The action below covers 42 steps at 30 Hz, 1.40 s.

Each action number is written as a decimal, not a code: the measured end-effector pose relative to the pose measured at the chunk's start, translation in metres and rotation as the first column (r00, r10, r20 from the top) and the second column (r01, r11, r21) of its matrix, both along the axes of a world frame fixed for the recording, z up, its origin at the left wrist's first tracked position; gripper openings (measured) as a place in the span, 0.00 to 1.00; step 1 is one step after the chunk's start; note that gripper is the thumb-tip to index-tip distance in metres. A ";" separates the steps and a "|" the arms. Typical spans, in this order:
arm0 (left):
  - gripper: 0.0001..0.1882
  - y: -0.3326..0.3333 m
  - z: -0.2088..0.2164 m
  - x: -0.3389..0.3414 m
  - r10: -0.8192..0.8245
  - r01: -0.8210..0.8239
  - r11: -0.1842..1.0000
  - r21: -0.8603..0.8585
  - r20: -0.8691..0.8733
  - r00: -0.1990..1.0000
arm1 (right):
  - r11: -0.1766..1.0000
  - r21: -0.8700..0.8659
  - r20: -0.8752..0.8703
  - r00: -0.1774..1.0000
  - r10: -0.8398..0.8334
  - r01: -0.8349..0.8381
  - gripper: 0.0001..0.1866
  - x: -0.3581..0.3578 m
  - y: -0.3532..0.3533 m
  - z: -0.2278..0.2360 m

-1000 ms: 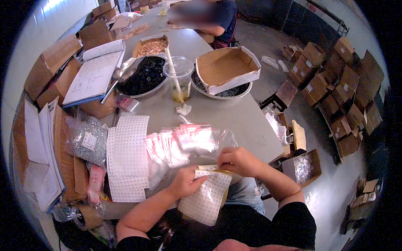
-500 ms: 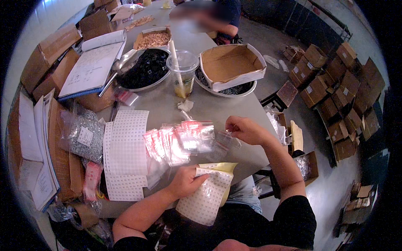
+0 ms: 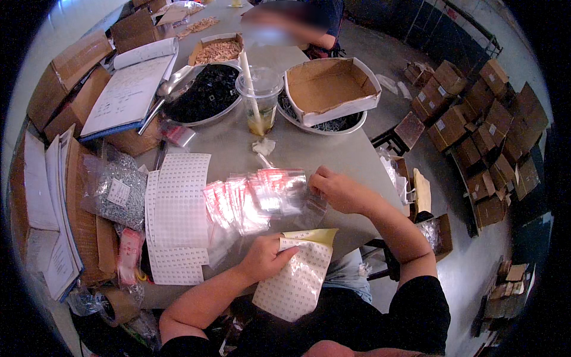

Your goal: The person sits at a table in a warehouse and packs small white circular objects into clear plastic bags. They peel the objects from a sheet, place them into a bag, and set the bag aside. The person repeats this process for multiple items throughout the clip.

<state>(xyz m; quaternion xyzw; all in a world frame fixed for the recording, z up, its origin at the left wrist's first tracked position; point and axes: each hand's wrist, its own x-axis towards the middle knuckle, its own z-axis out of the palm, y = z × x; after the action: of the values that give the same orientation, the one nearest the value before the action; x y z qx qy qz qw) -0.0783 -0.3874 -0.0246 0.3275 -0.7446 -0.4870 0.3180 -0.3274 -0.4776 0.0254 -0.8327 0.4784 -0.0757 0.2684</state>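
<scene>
My left hand [image 3: 263, 259] is closed on a sheet of small printed stickers [image 3: 292, 282], its thumb lying across the front. The sheet hangs tilted over my lap, with a yellowish backing [image 3: 321, 237] folded out at its top edge. Over the table my right hand [image 3: 333, 189] has its fingers pinched together at the right end of a fanned row of clear zip bags with red closures [image 3: 276, 193]. Its fingertips touch or hover over a clear bag [image 3: 314, 208] there; what they pinch is too small to tell. More sticker sheets [image 3: 181, 202] lie flat left of the bags.
Beyond the bags stand a lidded plastic cup with a straw [image 3: 260, 101], a bowl of black parts [image 3: 205, 98] and an open carton [image 3: 330, 89] on a metal bowl. At left are a clipboard [image 3: 128, 89] and a bag of screws [image 3: 122, 190]. Another person [image 3: 318, 27] sits across.
My right hand has moved left and slightly down, closer to the row of bags. My left hand and the sticker sheet have stayed nearly still. The view has shifted slightly.
</scene>
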 end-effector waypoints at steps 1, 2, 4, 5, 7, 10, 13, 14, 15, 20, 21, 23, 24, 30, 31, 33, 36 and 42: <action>0.12 0.000 0.000 -0.001 0.005 -0.005 1.000 -0.011 -0.018 1.000 | 1.000 -0.021 0.013 1.000 -0.015 0.016 0.11 -0.001 0.001 -0.005; 0.12 -0.001 0.001 -0.002 0.010 -0.011 1.000 -0.021 -0.035 0.999 | 0.999 -0.041 0.027 0.999 -0.029 0.030 0.12 -0.001 0.001 -0.008; 0.12 -0.001 0.003 -0.002 0.000 0.000 1.000 -0.018 -0.028 1.000 | 0.982 -0.135 -0.042 0.989 -0.141 0.134 0.12 -0.002 -0.001 -0.006; 0.12 -0.001 0.003 -0.001 -0.004 0.003 1.000 -0.017 -0.024 1.000 | 0.966 -0.185 -0.071 0.978 -0.197 0.181 0.12 -0.003 -0.002 -0.005; 0.12 -0.001 0.002 0.000 -0.011 0.011 1.000 -0.011 -0.006 1.000 | 0.971 -0.176 -0.077 0.981 -0.176 0.160 0.12 -0.006 0.000 -0.001; 0.12 0.000 0.004 0.001 -0.002 0.002 1.000 -0.001 -0.004 1.000 | 0.996 0.029 -0.049 0.996 -0.080 0.081 0.12 0.005 0.009 0.010; 0.12 0.000 0.005 0.000 0.005 -0.005 1.000 -0.007 -0.005 1.000 | 0.995 0.104 -0.046 0.999 -0.006 0.011 0.13 0.016 0.021 -0.004; 0.12 0.000 0.005 0.000 0.006 -0.006 1.000 -0.014 -0.004 1.000 | 0.996 0.089 -0.056 0.998 0.011 -0.006 0.13 0.017 0.022 -0.010; 0.12 0.000 0.004 -0.001 0.004 -0.005 0.999 -0.035 -0.015 1.000 | 0.998 0.052 -0.076 0.997 -0.021 0.025 0.13 0.016 0.021 -0.015; 0.11 -0.001 0.005 -0.001 0.001 -0.003 0.997 -0.071 -0.034 0.999 | 0.978 -0.021 0.003 0.978 -0.207 0.207 0.13 0.002 0.011 -0.019; 0.11 -0.001 0.005 -0.001 0.002 -0.003 0.999 -0.049 -0.022 1.000 | 0.982 -0.040 0.007 0.982 -0.186 0.186 0.11 -0.005 0.006 -0.017; 0.11 0.000 0.004 -0.001 0.003 -0.003 1.000 -0.003 0.001 1.000 | 0.986 -0.079 0.014 0.989 -0.144 0.145 0.10 -0.022 -0.005 -0.014; 0.11 0.001 0.005 -0.001 0.003 -0.003 1.000 0.010 0.007 1.000 | 0.987 -0.106 -0.029 0.992 -0.127 0.123 0.09 -0.031 -0.008 -0.017; 0.11 0.000 0.004 -0.002 0.013 -0.013 1.000 -0.013 -0.020 1.000 | 0.988 -0.117 -0.087 0.990 -0.106 0.096 0.07 -0.046 -0.009 -0.020; 0.11 0.000 0.004 -0.002 0.012 -0.012 1.000 -0.015 -0.020 1.000 | 0.986 -0.144 -0.090 0.991 -0.095 0.082 0.07 -0.046 -0.010 -0.015; 0.11 0.000 0.004 -0.001 0.014 -0.015 1.000 -0.010 -0.015 1.000 | 0.993 -0.085 -0.003 0.997 -0.083 0.082 0.06 -0.041 -0.007 -0.004; 0.11 0.001 0.006 -0.001 0.019 -0.019 1.000 -0.001 -0.014 1.000 | 0.998 0.055 0.160 0.986 -0.048 0.040 0.05 -0.037 -0.001 0.006; 0.12 0.001 0.005 -0.001 0.045 -0.046 0.998 0.036 0.022 0.999 | 0.999 -0.032 -0.076 0.996 -0.045 0.043 0.06 -0.042 0.010 -0.001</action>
<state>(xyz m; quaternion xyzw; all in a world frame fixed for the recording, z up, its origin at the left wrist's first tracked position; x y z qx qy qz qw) -0.0795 -0.3868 -0.0196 0.3552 -0.7313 -0.4896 0.3153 -0.3692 -0.4674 0.0243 -0.8283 0.5053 -0.0571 0.2354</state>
